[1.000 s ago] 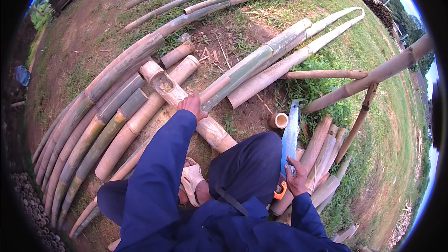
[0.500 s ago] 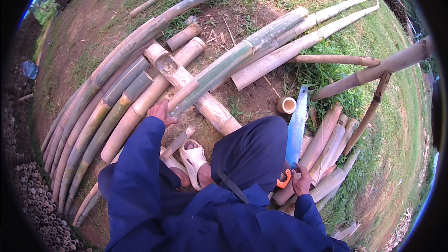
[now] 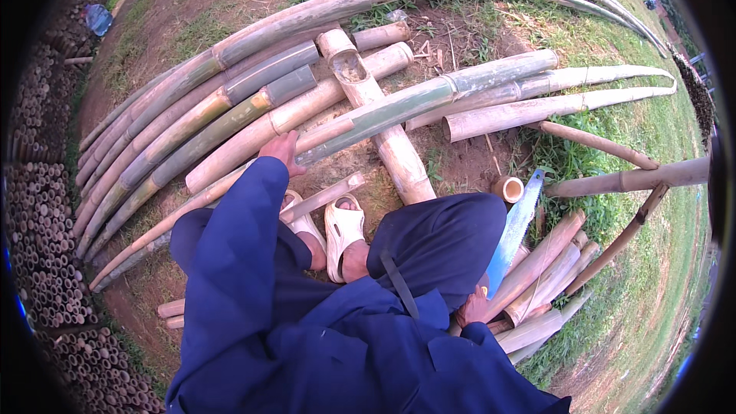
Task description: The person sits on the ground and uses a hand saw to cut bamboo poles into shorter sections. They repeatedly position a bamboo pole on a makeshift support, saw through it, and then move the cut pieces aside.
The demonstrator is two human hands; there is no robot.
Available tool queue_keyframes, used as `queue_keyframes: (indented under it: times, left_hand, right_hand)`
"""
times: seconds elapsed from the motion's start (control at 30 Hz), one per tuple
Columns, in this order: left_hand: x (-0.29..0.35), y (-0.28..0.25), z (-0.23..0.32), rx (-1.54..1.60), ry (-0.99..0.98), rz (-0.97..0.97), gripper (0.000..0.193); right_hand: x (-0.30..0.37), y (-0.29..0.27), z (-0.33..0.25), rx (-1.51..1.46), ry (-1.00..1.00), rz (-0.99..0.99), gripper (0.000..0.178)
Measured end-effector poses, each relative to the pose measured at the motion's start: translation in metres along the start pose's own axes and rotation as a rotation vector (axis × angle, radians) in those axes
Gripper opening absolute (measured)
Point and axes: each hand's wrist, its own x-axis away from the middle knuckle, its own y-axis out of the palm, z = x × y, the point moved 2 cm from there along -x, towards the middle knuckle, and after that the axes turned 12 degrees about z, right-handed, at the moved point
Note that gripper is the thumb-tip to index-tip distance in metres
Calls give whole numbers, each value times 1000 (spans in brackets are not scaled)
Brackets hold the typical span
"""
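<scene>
My left hand (image 3: 284, 152) is wrapped over a long green-grey bamboo pole (image 3: 414, 103), near where its green stretch begins. That pole lies across a thick, pale bamboo log (image 3: 399, 155), which has a scooped notch near its far end. Low on the right, my right hand (image 3: 474, 308) is closed on the handle of a hand saw (image 3: 515, 230). Most of the handle is hidden by the hand. The toothed blade points up and away, beside my right knee. A short split bamboo piece (image 3: 326, 195) lies over my left sandal.
Several bamboo poles (image 3: 192, 115) lie side by side on the left. Cut lengths (image 3: 540, 261) are heaped right of the saw, near a bamboo post frame (image 3: 629, 180). A short bamboo cup (image 3: 508, 188) stands by the blade tip. Stacked bamboo ends (image 3: 54, 245) line the far left.
The whole view has swung, so the scene sits further right. My right hand has closed around the saw's orange handle, which showed beside it before. My left hand stays at the pole.
</scene>
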Motion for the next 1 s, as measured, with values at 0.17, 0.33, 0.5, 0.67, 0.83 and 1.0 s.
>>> queue_keyframes:
  times: [0.17, 0.33, 0.5, 0.67, 0.83, 1.0]
  left_hand:
    - [8, -5, 10, -77, -62, -4, 81]
    - [22, -13, 11, -80, -156, 36, 82]
    - [3, 3, 13, -80, -119, -18, 89]
    - [-1, -16, 6, -11, -76, -73, 89]
    - [4, -18, 17, -7, -69, -98, 87]
    - [9, -19, 18, 8, -71, -88, 90]
  right_hand:
    - [6, -3, -17, 90, 49, -217, 52]
    - [-5, 70, 43, 213, 83, -353, 51]
    - [-67, 95, 38, -92, 127, -65, 42]
    - [-108, -27, -55, -378, 95, 298, 40]
    - [-102, -102, -96, -617, 44, 524, 38]
    - [-83, -140, -123, -788, -19, 641, 36]
